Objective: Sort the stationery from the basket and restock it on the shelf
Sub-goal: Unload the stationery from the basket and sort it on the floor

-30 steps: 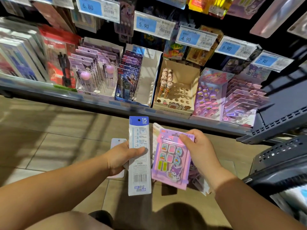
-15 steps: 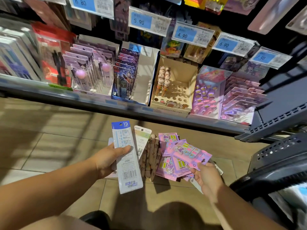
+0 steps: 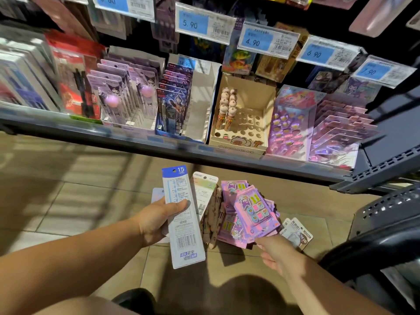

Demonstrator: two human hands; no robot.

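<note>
The flat ruler pack (image 3: 181,214), white with a blue header printed "15 cm" and a barcode below, sat at lower centre of the frame. The left hand (image 3: 156,221) gripped it, thumb across its face. To its right, the right hand (image 3: 279,255) pinched the lower edge of a glossy pink blister card (image 3: 254,214). Above, the shelf (image 3: 204,153) carried price tags reading "5.90" (image 3: 193,23) and "4.90" (image 3: 255,42).
</note>
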